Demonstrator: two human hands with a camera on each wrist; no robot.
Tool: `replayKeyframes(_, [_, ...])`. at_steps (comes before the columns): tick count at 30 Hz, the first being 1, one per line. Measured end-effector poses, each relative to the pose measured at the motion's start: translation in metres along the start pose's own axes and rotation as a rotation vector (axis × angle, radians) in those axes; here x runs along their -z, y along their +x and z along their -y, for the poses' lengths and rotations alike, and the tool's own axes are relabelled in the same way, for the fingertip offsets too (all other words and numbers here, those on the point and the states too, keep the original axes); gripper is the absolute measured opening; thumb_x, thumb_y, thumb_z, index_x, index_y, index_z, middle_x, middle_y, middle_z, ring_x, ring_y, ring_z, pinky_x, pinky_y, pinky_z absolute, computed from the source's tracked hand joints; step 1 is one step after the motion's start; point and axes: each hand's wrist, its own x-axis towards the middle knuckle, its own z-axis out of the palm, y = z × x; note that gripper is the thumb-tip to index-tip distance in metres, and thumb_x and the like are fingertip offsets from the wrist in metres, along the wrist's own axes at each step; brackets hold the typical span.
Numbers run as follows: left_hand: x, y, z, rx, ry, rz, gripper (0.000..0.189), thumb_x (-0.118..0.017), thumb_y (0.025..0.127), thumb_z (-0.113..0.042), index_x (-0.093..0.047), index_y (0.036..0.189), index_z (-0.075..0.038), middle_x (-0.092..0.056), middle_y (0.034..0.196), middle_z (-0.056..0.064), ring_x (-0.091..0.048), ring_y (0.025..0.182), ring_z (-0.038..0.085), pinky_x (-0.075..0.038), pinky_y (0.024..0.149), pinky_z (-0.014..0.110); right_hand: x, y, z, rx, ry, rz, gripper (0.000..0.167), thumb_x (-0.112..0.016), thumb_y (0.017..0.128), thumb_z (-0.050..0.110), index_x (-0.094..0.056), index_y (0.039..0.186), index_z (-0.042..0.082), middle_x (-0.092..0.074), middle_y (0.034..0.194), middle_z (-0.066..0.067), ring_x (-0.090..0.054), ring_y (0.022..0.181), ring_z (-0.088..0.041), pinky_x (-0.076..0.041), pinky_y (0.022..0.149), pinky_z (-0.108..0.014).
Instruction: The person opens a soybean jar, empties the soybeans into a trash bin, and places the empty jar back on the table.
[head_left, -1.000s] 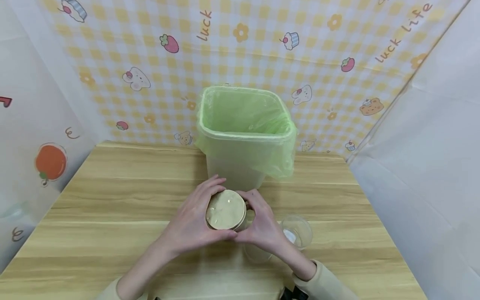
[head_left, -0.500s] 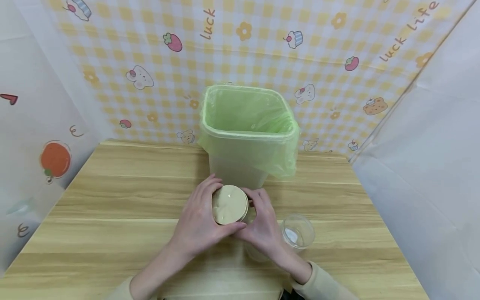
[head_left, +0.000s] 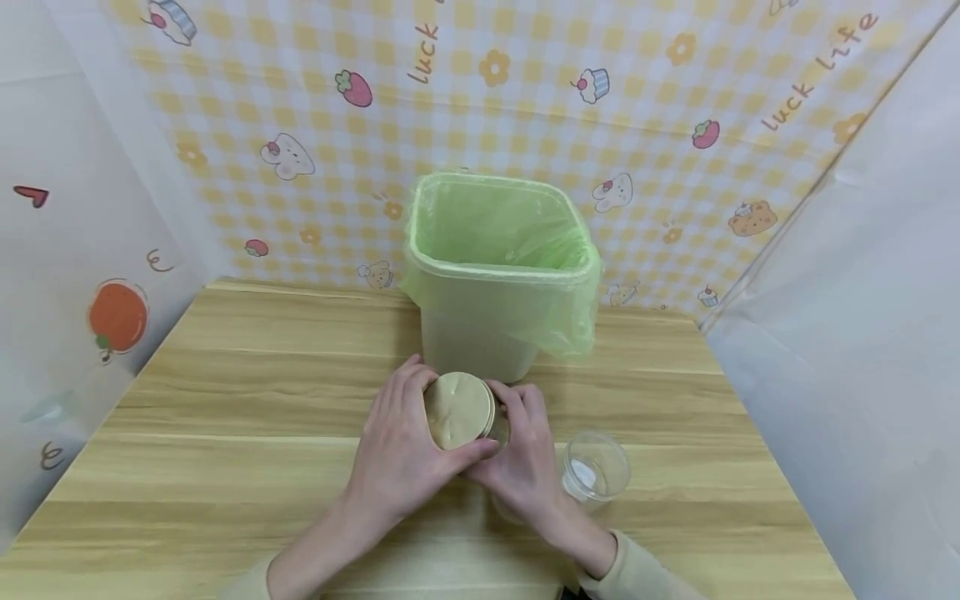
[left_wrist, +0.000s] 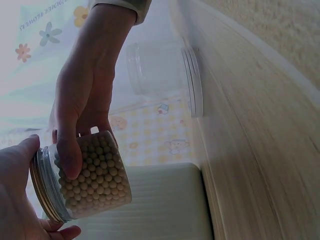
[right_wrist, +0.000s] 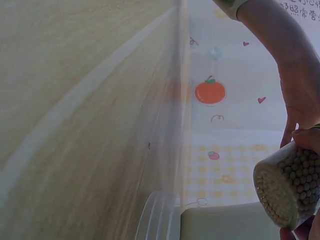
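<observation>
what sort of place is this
Probably a staged tabletop booth: a pale wood-grain table, a yellow-and-white checked cartoon-print backdrop behind it, and white sheet-like walls on both sides.

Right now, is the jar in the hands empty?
No, the left wrist view shows the clear jar holding many small beige balls.

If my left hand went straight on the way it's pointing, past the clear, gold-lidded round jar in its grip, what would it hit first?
Your left hand would probably first meet the pale rectangular plastic bin lined with a translucent green bag, though depth is unclear there.
</observation>
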Motion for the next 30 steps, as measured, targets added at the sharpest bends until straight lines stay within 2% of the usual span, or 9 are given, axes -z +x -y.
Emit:
replayKeyframes(5, [0.003, 0.002, -0.002, 0.023, 0.005, 0.016, 0.100, -0.082, 0.064, -0.076, -0.052, 0.127, -0.005, -0.057, 0.138, 0.017, -0.047, 0.145, 0.033, -0.045, 0.113, 0.057, -0.001, -0.001, 0.000, -0.020, 0.018, -0.008, 0.089, -0.096, 0.055, 0.032, -0.058, 0.134, 0.012, -0.053, 0.107, -0.004, -0.053, 0.099, -0.017, -0.054, 0.082, -0.033])
replayKeyframes(11, [0.015, 0.003, 0.004, 0.048, -0.030, 0.078, 0.101, -0.086, 0.065, -0.070, -0.049, 0.135, -0.006, -0.051, 0.149, 0.017, -0.044, 0.146, 0.034, -0.044, 0.112, 0.060, 0.001, 0.001, -0.001, -0.098, 0.053, 0.032, 0.090, -0.098, 0.055, 0.034, -0.058, 0.134, 0.017, -0.055, 0.110, -0.001, -0.055, 0.100, -0.013, -0.055, 0.084, -0.036])
replayKeyframes(16, [0.027, 0.000, 0.018, 0.008, -0.092, 0.135, 0.100, -0.091, 0.067, -0.057, -0.048, 0.141, -0.006, -0.048, 0.150, 0.011, -0.047, 0.143, 0.032, -0.046, 0.113, 0.055, 0.004, 0.004, -0.001, -0.138, 0.080, 0.075, 0.092, -0.099, 0.055, 0.036, -0.058, 0.135, 0.017, -0.057, 0.113, -0.001, -0.056, 0.101, -0.011, -0.055, 0.086, -0.035])
replayKeyframes(19, [0.034, -0.002, 0.029, -0.015, -0.122, 0.167, 0.100, -0.093, 0.068, -0.050, -0.046, 0.144, -0.006, -0.047, 0.151, 0.008, -0.049, 0.140, 0.029, -0.048, 0.111, 0.053, 0.007, 0.006, -0.003, -0.165, 0.133, 0.112, 0.093, -0.101, 0.056, 0.032, -0.057, 0.137, 0.016, -0.058, 0.116, -0.002, -0.058, 0.104, -0.012, -0.057, 0.090, -0.032])
replayKeyframes(24, [0.043, -0.010, 0.047, -0.033, -0.091, 0.185, 0.096, -0.092, 0.072, -0.046, -0.045, 0.147, -0.008, -0.049, 0.149, 0.005, -0.050, 0.136, 0.026, -0.049, 0.107, 0.053, 0.011, 0.009, -0.005, -0.225, 0.216, 0.171, 0.095, -0.101, 0.056, 0.023, -0.056, 0.138, 0.014, -0.059, 0.122, -0.002, -0.060, 0.110, -0.014, -0.059, 0.094, -0.029])
replayKeyframes(30, [0.048, -0.018, 0.067, -0.050, -0.072, 0.206, 0.090, -0.088, 0.077, -0.045, -0.043, 0.149, -0.016, -0.049, 0.148, 0.003, -0.049, 0.135, 0.023, -0.048, 0.105, 0.054, 0.012, 0.011, -0.008, -0.282, 0.254, 0.216, 0.096, -0.101, 0.055, 0.020, -0.056, 0.140, 0.013, -0.059, 0.127, -0.003, -0.061, 0.115, -0.017, -0.058, 0.096, -0.028])
